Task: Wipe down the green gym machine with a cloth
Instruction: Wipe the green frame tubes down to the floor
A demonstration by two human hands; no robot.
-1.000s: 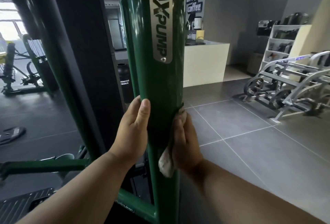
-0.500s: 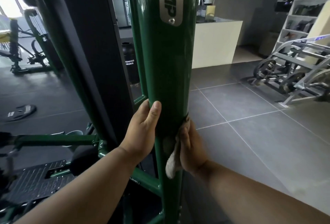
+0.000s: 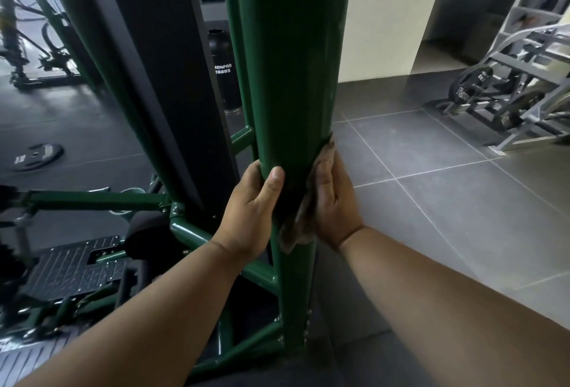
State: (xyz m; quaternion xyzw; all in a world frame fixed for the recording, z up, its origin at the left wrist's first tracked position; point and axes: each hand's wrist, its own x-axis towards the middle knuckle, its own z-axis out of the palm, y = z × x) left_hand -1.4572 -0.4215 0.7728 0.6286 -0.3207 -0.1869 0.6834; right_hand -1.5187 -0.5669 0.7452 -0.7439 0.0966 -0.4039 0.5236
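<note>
While both hands clasp it from opposite sides, the green upright post (image 3: 290, 84) of the gym machine rises straight in front of the person, its long axis running vertically from the base frame near the feet to beyond the top edge of view. The left hand (image 3: 249, 217) wraps the post's left side, thumb lying across the near face and fingers curled out of sight behind. The right hand (image 3: 334, 201) presses a crumpled cloth (image 3: 297, 228) flat against the post's right side, fingers pointing upward; a fold of the cloth hangs loose just below the palm. Both hands sit at about the same height and equally close to the post, so the cloth hand is the one placed to wipe, and any stroke would likely have to follow the post up or down.

Below the hands, a green cross brace (image 3: 216, 248) joins the post on the left, and bolted joints lie nearer the floor, which may cut a downward stroke short. Above, the tube looks bare and unobstructed. Right of the post, grey floor tiles (image 3: 431, 201) give open room; left, a black panel (image 3: 172, 78) and footplate (image 3: 74, 266) crowd close.
</note>
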